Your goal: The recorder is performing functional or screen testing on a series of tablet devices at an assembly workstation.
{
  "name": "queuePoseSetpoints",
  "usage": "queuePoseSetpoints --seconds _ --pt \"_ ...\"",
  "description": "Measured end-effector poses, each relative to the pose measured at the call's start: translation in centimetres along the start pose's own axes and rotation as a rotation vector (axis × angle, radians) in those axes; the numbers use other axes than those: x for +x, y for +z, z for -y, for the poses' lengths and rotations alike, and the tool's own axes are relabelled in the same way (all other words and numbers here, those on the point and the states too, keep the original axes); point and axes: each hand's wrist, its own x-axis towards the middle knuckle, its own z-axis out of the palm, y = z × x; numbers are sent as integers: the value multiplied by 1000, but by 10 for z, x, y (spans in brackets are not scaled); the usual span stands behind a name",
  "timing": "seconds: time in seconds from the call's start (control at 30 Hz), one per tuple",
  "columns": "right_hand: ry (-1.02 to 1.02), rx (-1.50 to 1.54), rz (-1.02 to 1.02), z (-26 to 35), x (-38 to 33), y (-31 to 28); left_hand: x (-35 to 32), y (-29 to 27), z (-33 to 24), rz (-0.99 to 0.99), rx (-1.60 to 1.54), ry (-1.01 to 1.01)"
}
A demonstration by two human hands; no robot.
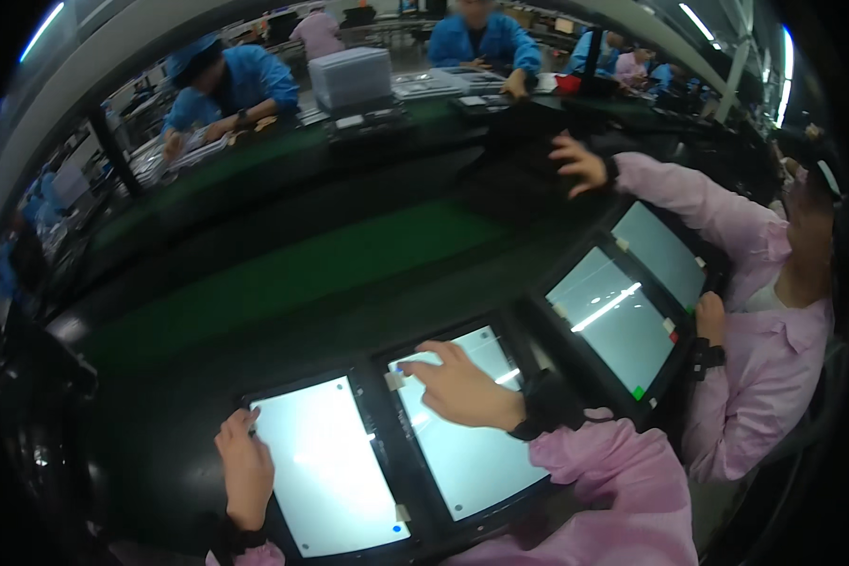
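Note:
Two brightly lit white screens in black frames lie side by side in front of me, the left screen [330,472] and the right screen [472,453]. My left hand [245,469] is at the left screen's upper left corner, its fingers closed around a small thing too unclear to name. Over the upper part of the right screen reaches my right hand [467,389], fingers bent but apart, fingertips near a blue dot and a beige tab [393,381]. Another beige tab [403,513] and a blue dot [397,529] mark the left screen's lower right corner.
A co-worker in a pink sleeve [726,193] sits at the right by two more lit screens [613,321]. Beyond the green belt [321,264], people in blue [255,80] work near a translucent bin [351,80] and black trays [368,127].

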Motion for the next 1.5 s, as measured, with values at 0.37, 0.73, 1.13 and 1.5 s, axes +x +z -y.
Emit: queuePoseSetpoints --seconds 0.37,0.73,1.13,1.5 --pt "39 -38 95 8 -3 -16 -4 -4 -3 -8 11 90" --pt "154 31 128 32 -58 -37 -64 -11 -52 194 -33 100" --pt "284 -23 226 57 -123 -53 -116 -5 -98 300 -88 133" --pt "407 -16 271 75 -169 -68 -145 0 -123 318 -95 187"
